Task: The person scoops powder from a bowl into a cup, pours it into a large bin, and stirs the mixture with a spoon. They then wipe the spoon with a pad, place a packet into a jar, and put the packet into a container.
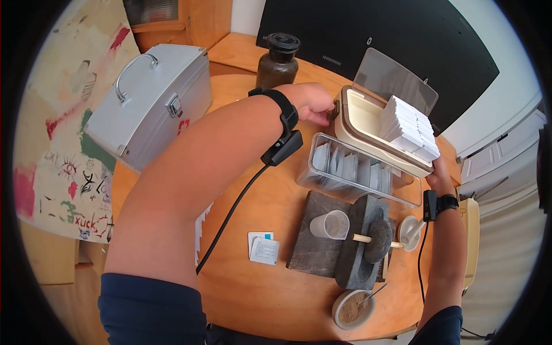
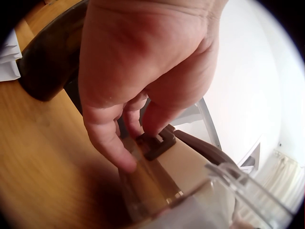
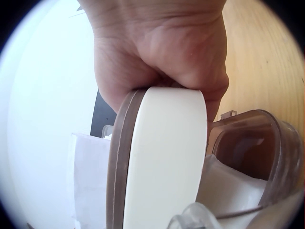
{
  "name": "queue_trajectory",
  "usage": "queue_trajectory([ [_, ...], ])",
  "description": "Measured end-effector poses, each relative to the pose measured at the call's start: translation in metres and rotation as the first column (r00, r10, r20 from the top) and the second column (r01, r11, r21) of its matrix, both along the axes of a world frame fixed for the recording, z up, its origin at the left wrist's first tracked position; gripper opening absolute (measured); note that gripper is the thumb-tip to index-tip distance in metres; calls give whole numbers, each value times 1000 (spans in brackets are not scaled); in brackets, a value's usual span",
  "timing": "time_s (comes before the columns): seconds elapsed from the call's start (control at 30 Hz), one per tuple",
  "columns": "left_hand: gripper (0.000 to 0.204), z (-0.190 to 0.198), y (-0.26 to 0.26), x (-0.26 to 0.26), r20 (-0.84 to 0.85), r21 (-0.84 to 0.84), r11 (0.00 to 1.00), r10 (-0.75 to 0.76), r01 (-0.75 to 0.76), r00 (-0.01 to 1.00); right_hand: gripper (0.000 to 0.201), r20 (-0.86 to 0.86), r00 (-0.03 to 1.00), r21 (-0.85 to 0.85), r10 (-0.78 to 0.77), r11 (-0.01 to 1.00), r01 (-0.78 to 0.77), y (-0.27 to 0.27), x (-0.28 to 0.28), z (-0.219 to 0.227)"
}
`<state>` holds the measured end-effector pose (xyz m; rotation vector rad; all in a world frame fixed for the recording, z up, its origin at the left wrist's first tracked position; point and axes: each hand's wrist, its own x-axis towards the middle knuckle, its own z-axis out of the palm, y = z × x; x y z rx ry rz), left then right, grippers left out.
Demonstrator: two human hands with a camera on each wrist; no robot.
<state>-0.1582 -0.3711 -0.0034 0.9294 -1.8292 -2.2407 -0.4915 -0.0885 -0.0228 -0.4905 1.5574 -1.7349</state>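
Observation:
My left hand is at the left end of a cream storage tray with a brown rim. In the left wrist view, its thumb and a finger pinch the brown clip. My right hand grips the opposite end, thumb on one side and fingers on the other in the right wrist view. White paper packets stand in a row in the tray, and its smoky lid is raised behind. In front, below the tray, sits a clear box holding more packets.
A stone grinding trough with a wheel, and a plastic cup, lie nearer me. A bowl of brown powder and a white mortar flank them. A dark jar and a silver case stand left.

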Motion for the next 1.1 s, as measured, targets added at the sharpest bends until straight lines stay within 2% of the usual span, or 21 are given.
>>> queue_trajectory([
  [0.17, 26, -4, -1, 2, -32, -13, 998, 65, -66, 997, 39, 19, 1000, -43, -1, 999, 2, 3, -5, -4],
  [0.3, 24, -14, -4, -6, -50, -28, 998, 56, -57, 997, 40, 11, 999, -43, 33, 999, -33, 4, -9, -5],
  [0.4, 20, -13, 0, -5, -26, -67, 995, 69, -70, 997, 41, 18, 1000, -15, -1, 1000, 1, 4, -13, -7],
  [0.47, 20, -13, 2, -5, -15, -65, 992, 103, -104, 995, 40, -1, 1000, -36, 29, 999, -29, 5, -13, -7],
  [0.7, 21, -16, 1, -9, 7, -109, 990, 87, -86, 996, 40, 20, 999, -46, 37, 998, -36, 3, -13, -4],
  [1.1, 23, -17, 9, -3, 3, -169, 985, 34, -33, 999, 40, -21, 1000, 36, -13, 999, 13, -2, 4, 11],
])
